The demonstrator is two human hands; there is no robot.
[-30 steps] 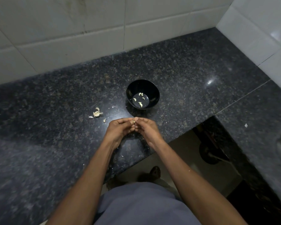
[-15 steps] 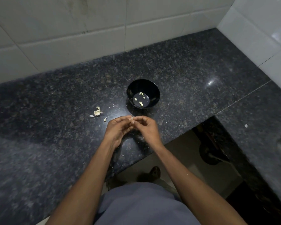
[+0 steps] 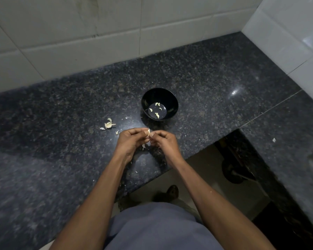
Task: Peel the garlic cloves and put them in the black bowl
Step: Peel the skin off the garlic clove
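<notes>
- Counter [image 3: 215, 73]: dark granite, tiled wall [image 3: 98, 42] along the back and at 3 o'clock; front edge cuts in just behind the wrists, floor shows below.
- Bare granite wide at 9 o'clock and at 1–2 o'clock of the hands.
- Bowl [image 3: 168, 100] at 12 o'clock of the hands, near but apart; four or so peeled cloves [image 3: 157, 115] lie on its bottom.
- Husk pile [image 3: 108, 124] at 10 o'clock of the hands, well left of the bowl; small flakes around it and under the hands.
- Left hand [image 3: 130, 141]: fingers curled, fingertips pinch the clove [image 3: 148, 132] from the left.
- Right hand [image 3: 165, 141]: fingers curled, thumb and forefinger pinch the same clove from the right; narrow grip, fingertips of both hands nearly touching.
- Clove stands upright between the fingertips, above the counter, just short of the bowl.
- Skin piece [image 3: 143, 146] shows below the left fingers; touching or loose, cannot tell.
- Versus 0.5 s ago: hands at the same spot, clove sticks up more clearly, skin piece now visible below. Bowl and pile unmoved.
</notes>
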